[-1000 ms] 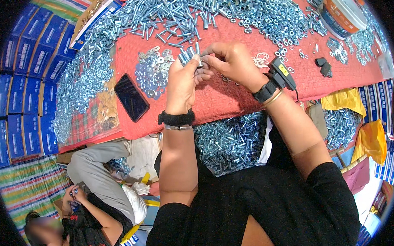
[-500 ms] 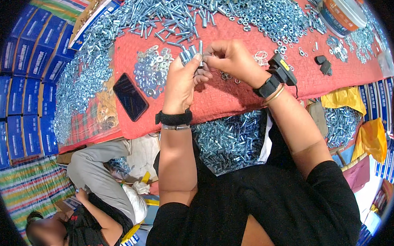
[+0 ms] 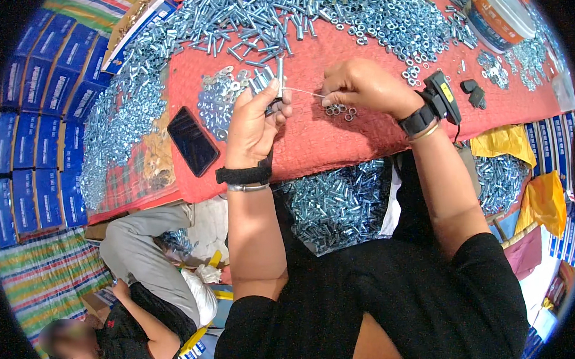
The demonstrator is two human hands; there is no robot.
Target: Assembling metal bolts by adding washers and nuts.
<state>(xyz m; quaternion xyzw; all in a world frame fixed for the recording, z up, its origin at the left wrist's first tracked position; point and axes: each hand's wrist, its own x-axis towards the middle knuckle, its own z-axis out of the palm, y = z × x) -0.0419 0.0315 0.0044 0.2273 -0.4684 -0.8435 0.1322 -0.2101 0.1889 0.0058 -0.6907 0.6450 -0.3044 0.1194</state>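
My left hand is closed round a small bunch of silvery metal bolts, their shanks pointing up and away from me. A thin white elastic band or string runs taut from the bunch to my right hand. The right fingers pinch its far end, knuckles up, over the red cloth. Just below that hand lie several small metal rings. Beside my left wrist is a dark phone, and flat washers are spread beyond it.
Heaped bolts and nuts cover the far part of the red cloth. A bucket stands far right. Below the table edge sits an open bag of bolts. Blue boxes are stacked left; another person sits lower left.
My right hand has pulled away to the right from the bunch, and the white strand now shows stretched between my hands. My left hand has shifted slightly left with the bolts.
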